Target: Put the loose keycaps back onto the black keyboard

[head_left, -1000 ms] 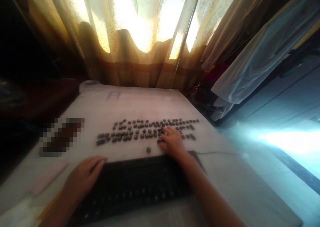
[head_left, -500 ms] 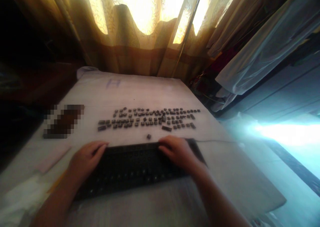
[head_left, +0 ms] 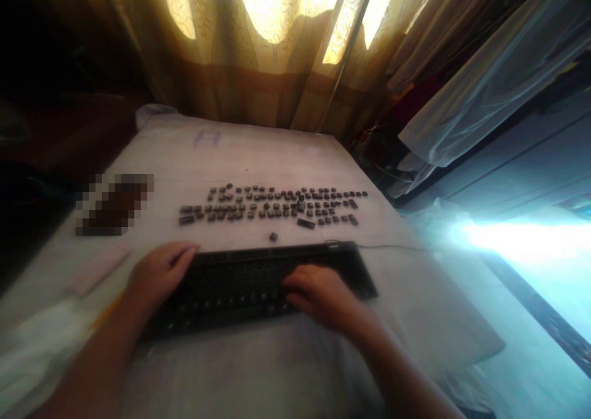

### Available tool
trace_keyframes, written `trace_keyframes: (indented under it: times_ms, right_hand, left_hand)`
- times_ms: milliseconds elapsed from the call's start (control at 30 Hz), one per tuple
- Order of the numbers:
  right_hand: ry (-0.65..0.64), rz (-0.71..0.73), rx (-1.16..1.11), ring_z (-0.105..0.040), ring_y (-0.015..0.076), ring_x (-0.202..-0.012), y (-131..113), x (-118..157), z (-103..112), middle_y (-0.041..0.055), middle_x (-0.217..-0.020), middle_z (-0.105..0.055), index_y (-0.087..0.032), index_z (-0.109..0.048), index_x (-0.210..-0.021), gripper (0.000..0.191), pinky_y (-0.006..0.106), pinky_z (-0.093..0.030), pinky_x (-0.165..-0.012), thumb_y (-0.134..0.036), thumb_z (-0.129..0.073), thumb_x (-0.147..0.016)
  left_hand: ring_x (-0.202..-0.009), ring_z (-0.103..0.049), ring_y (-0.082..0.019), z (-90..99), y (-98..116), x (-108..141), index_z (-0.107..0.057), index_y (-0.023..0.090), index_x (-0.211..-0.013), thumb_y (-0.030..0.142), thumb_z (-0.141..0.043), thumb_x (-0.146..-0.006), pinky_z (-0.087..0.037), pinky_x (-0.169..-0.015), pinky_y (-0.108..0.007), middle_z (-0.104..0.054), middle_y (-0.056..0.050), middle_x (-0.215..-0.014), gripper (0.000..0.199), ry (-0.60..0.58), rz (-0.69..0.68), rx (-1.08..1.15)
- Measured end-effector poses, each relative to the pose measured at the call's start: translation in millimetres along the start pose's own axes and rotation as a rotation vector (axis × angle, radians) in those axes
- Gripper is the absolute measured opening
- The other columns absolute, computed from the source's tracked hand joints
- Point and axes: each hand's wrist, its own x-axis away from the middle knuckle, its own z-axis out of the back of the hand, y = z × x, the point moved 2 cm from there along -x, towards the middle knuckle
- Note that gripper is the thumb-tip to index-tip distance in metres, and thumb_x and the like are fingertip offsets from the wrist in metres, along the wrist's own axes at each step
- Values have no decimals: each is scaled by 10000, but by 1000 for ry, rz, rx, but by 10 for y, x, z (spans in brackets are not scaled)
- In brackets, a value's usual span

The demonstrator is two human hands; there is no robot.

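Left hand (head_left: 159,274), right hand (head_left: 318,291) and both forearms (head_left: 104,354) are bare.

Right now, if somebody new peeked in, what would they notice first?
Probably the curtain, glowing yellow behind the far end of the table. Next, the many little dark keycaps in rough rows on it, with one lone keycap between them and the black keyboard. The bright bluish-white glow at the right edge would catch the eye too.
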Motion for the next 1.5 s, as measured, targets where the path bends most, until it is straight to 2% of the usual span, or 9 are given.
trace_keyframes:
  times_ms: [233,467,633,767,967,1100,1233,1500]
  right_hand:
    - [17,4,21,-707,218,-955,-17,6,-19,60,-1024,-767,-237,-758,-1104,243,298,-513,-841,-197,-666,-882]
    - [-32,-26,125,-710,229,-915,-63,-7,5,63,-967,-763,-209,-772,-985,158,303,-519,-806,-197,-635,-906]
    - [-94,-20,217,-712,234,-869,-108,-33,45,82,-931,-757,-186,-759,-887,189,306,-518,-755,-172,-574,-926]
    - [-53,-34,168,-706,217,-884,-105,-44,41,63,-948,-756,-193,-734,-948,176,293,-508,-773,-143,-568,-915]
    - [-39,-27,219,-688,195,-818,-81,-25,-56,48,-864,-726,-193,-716,-824,235,267,-467,-685,-112,-518,-923]
    - [-21,-25,149,-679,185,-850,-106,2,-62,37,-902,-723,-196,-711,-835,206,264,-463,-729,-176,-534,-938]
    - [-25,-94,78,-679,200,-915,-145,5,-51,36,-956,-733,-211,-730,-886,184,273,-461,-775,-243,-557,-941]
    - [10,-215,-38,-662,205,-969,-158,10,-86,43,-1009,-736,-211,-743,-940,152,273,-441,-825,-210,-600,-891]
  left_hand:
    - [-931,-715,-258,-1,-8,4,-744,257,-900,531,-417,-836,-556,-879,-355,-782,-45,-993,432,7,-7,-1]
    - [-935,-717,-274,1,26,1,-744,234,-904,539,-403,-827,-558,-886,-376,-776,-71,-991,464,-2,14,7]
    - [-943,-715,-271,19,46,8,-750,226,-909,538,-406,-824,-557,-892,-369,-777,-76,-993,472,-11,19,4]
    - [-943,-715,-262,5,14,8,-750,230,-921,530,-407,-837,-558,-883,-358,-779,-66,-995,463,0,-2,5]
    - [-905,-726,-248,-32,-67,6,-758,236,-910,522,-430,-849,-565,-879,-337,-785,-54,-962,439,27,-56,28]
    - [-908,-731,-244,-44,-99,8,-762,238,-905,518,-444,-854,-564,-891,-337,-789,-52,-959,426,51,-77,47]
    - [-904,-734,-252,-57,-107,5,-765,229,-901,527,-442,-851,-573,-878,-350,-790,-60,-952,442,59,-76,44]
    - [-883,-742,-254,-63,-115,-12,-774,237,-884,507,-443,-856,-588,-852,-352,-791,-54,-940,427,66,-92,19]
